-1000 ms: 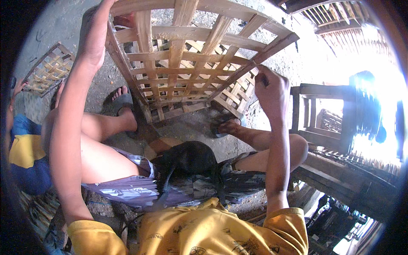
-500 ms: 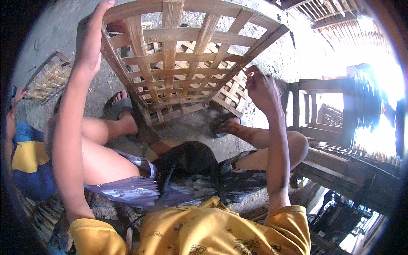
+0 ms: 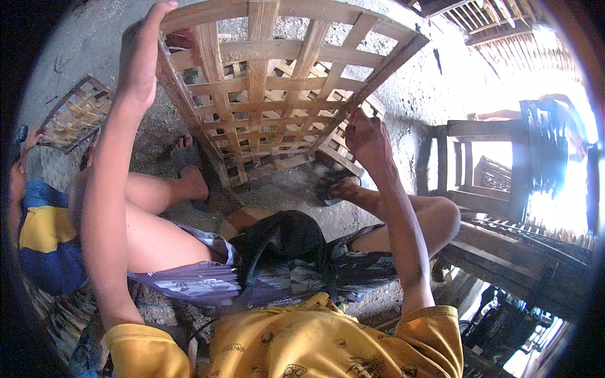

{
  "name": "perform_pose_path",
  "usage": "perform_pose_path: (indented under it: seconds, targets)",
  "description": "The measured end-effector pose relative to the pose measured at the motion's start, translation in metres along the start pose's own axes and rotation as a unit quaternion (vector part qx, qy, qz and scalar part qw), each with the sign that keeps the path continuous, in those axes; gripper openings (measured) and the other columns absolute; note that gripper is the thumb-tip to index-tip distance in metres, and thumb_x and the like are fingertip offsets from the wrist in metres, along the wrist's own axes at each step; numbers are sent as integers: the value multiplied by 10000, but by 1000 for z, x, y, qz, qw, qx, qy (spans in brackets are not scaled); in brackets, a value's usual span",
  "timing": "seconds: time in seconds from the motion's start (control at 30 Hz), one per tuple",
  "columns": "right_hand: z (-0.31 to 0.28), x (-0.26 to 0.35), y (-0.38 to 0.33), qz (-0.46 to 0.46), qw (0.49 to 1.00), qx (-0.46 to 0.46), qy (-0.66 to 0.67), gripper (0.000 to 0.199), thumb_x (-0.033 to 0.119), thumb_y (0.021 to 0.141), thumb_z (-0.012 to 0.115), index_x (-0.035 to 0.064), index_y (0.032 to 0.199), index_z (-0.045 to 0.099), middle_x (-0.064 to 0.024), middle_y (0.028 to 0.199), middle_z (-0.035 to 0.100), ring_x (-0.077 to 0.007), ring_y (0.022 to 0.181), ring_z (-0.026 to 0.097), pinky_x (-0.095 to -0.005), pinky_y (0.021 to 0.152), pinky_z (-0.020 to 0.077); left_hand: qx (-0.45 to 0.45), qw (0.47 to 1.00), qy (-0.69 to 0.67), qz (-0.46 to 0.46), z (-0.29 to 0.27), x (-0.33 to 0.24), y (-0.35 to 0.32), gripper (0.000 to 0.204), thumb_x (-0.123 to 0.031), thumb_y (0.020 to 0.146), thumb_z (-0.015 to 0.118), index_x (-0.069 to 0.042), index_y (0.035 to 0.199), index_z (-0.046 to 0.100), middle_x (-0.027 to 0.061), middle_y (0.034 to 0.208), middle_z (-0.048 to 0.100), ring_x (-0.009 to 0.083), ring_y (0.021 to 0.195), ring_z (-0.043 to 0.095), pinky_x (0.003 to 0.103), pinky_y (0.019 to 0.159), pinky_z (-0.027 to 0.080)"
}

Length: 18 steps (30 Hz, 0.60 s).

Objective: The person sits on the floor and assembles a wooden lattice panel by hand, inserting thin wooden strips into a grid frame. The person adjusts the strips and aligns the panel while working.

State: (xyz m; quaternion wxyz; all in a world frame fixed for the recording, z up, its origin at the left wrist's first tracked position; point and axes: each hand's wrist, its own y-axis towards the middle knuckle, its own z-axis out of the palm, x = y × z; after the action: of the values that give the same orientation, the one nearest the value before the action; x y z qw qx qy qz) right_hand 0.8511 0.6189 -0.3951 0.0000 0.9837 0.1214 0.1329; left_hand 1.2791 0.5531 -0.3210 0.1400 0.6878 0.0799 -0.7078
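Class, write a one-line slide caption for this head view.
Seated person's left hand grips a bamboo lattice crate; right hand touches its lower corner.

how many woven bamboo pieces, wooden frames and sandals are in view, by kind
woven bamboo crates: 1, the big bamboo crate, left hand on its top corner, right hand at its lower right edge
flat bamboo lattice panels: 1
wooden frames: 1
sandals: 2
total: 5

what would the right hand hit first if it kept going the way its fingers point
Probably the crate: the right hand points up and left at its lower right edge slat, seemingly touching it already, though depth is hard to judge.
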Motion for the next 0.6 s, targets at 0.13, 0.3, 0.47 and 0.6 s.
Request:
perform_pose_path:
  seconds: [0.13, 0.3, 0.47, 0.6]
  targets:
    - [-32, 11, 1, 53, 998, 34, 19, 269, 153, 877, 635, 111, 1135, 698, -243, 831, 708, -424, 756, 710, -498, 709, 581, -3, 1000, 12, 14, 2, 2, 0, 471, -467, 967, 605, -90, 1247, 643, 5, 1251, 597, 135, 1214, 515, 325, 1101, 328]
    - [-74, 46, 7, 108, 993, 37, 14, 250, 114, 892, 613, 33, 1123, 662, -262, 820, 709, -436, 783, 715, -515, 716, 577, 9, 1000, 15, 15, -4, 3, 1, 467, -460, 974, 599, -86, 1249, 644, 7, 1265, 598, 136, 1226, 514, 322, 1105, 324]
    - [-66, 49, -2, 110, 993, -25, 35, 204, 122, 884, 602, 63, 1075, 645, -263, 724, 665, -452, 689, 678, -522, 649, 534, 11, 1000, 10, 18, 0, 4, 1, 463, -453, 980, 592, -82, 1252, 645, 8, 1279, 598, 138, 1238, 513, 320, 1110, 320]
    - [-50, 47, -2, 107, 994, -32, 19, 272, 118, 873, 609, 85, 1143, 629, -253, 776, 677, -454, 729, 669, -548, 670, 541, 4, 1000, 5, 17, 0, 6, 0, 460, -447, 982, 591, -80, 1254, 647, 11, 1286, 599, 140, 1243, 513, 318, 1110, 318]
